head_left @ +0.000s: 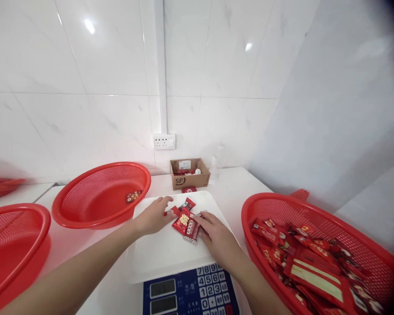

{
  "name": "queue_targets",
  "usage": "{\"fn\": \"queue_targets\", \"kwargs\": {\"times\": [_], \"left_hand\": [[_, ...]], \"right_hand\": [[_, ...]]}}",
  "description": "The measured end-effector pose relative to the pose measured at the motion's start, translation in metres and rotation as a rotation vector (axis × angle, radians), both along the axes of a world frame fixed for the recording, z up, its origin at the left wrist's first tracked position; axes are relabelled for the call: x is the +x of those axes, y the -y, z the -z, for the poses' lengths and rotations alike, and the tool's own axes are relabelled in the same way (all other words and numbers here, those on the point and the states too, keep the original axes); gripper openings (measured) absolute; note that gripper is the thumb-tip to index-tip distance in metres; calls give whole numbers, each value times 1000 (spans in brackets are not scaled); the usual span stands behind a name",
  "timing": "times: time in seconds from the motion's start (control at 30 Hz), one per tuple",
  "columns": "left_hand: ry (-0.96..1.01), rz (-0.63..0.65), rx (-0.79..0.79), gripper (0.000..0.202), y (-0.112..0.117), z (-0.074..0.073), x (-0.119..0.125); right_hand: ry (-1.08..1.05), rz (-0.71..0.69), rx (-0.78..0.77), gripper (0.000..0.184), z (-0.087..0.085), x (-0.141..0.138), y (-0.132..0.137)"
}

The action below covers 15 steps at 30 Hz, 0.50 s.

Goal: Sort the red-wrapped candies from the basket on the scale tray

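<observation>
A small pile of red candy packets (186, 221) lies on the white pan (164, 251) of an electronic scale. My left hand (155, 215) rests palm down on the pan at the pile's left side, fingers stretched out and touching the packets. My right hand (216, 236) lies flat at the pile's right side, its fingertips on the packets. Neither hand is closed around anything. The scale's blue keypad (200, 291) and displays sit below my wrists.
A red basket (364, 258) full of red packets stands at the right. Another red basket (101, 194) at the left holds one packet (133, 196). A third red basket (13, 245) sits at far left. A small cardboard box (190, 173) and wall socket (164, 141) are behind.
</observation>
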<state>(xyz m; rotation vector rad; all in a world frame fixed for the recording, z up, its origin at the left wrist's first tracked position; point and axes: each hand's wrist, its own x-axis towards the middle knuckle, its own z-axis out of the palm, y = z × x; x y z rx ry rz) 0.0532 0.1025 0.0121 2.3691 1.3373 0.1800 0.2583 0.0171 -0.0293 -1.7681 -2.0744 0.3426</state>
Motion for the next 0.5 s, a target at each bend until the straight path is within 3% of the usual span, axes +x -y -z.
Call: {"fn": "queue_targets", "kwargs": {"times": [0.13, 0.23, 0.5], "left_hand": [[35, 124, 19, 80, -4, 17, 29], [19, 175, 22, 89, -2, 28, 41], [71, 183, 139, 43, 11, 35, 50]], "right_hand": [[-19, 52, -8, 49, 4, 3, 3], [-53, 59, -5, 48, 7, 8, 8], [-35, 52, -7, 48, 5, 7, 5]]}}
